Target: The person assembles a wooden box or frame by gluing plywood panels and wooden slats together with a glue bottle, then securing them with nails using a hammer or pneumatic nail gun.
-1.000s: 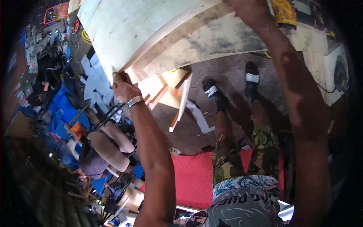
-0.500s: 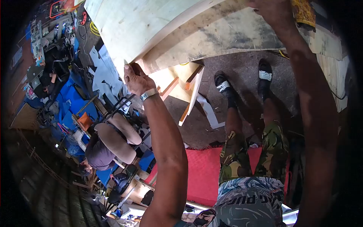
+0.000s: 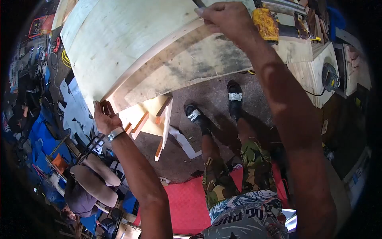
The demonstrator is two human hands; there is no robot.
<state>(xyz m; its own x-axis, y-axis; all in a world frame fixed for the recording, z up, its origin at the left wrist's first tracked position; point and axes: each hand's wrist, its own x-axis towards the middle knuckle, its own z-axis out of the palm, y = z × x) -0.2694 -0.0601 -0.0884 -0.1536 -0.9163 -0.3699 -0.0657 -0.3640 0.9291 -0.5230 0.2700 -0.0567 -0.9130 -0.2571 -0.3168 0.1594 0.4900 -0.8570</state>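
Note:
A pale plywood panel (image 3: pixel 119 44) spreads across the upper part of the view, with a narrow wooden edge facing me. My left hand (image 3: pixel 106 120), with a metal-banded watch on its wrist, is closed round the panel's near left corner. My right hand (image 3: pixel 229 22) is over the panel's edge farther right. Its thumb and fingers pinch a dark narrow thing (image 3: pixel 199 3), cut off by the top of the frame, so its kind does not show. Just right of that hand lies a worn yellow nail gun (image 3: pixel 266 26). Below the panel's edge is a stained plywood board (image 3: pixel 191 59).
A wooden piece with legs (image 3: pixel 165 123) stands on the dark floor under the panel. A power tool (image 3: pixel 330 77) rests on stacked boards (image 3: pixel 312 73) at right. Red matting (image 3: pixel 179 203) is behind my feet. Another person (image 3: pixel 93 179) sits at lower left among scraps.
The view has swung right, so the panel and my left hand appear farther left and lower. My right hand now shows over the panel's edge with the dark thing pinched; the nail gun is in fuller view.

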